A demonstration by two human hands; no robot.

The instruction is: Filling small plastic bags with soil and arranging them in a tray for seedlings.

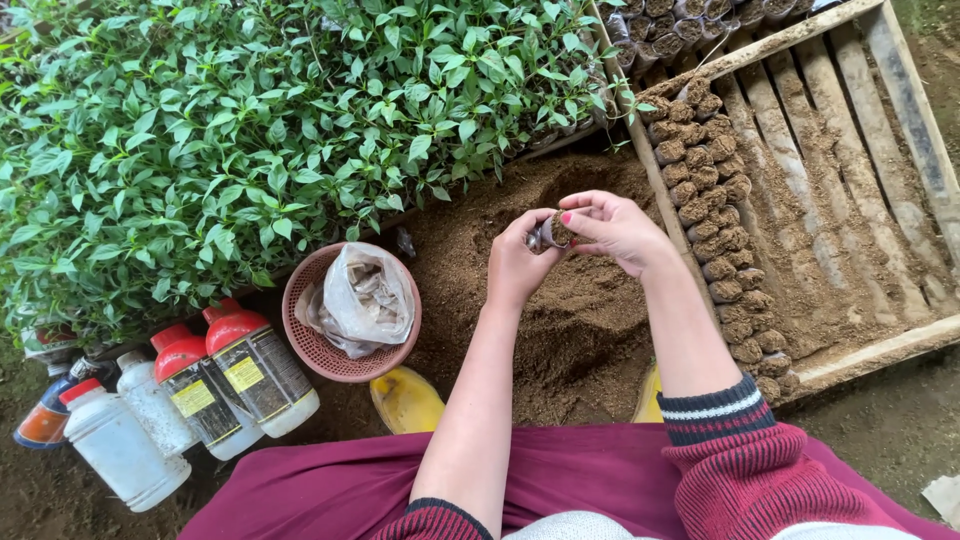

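Note:
Both my hands are raised over a heap of brown soil. My left hand grips a small clear plastic seedling bag packed with soil. My right hand pinches the top of the same bag, its fingertips pressing on the soil. To the right, a wooden slatted tray holds two rows of filled soil bags along its left side.
A dense bed of green seedlings fills the upper left. A pink basket holds a plastic bag. Several red-capped bottles and a white jug stand at lower left. Yellow boots poke out by my maroon skirt.

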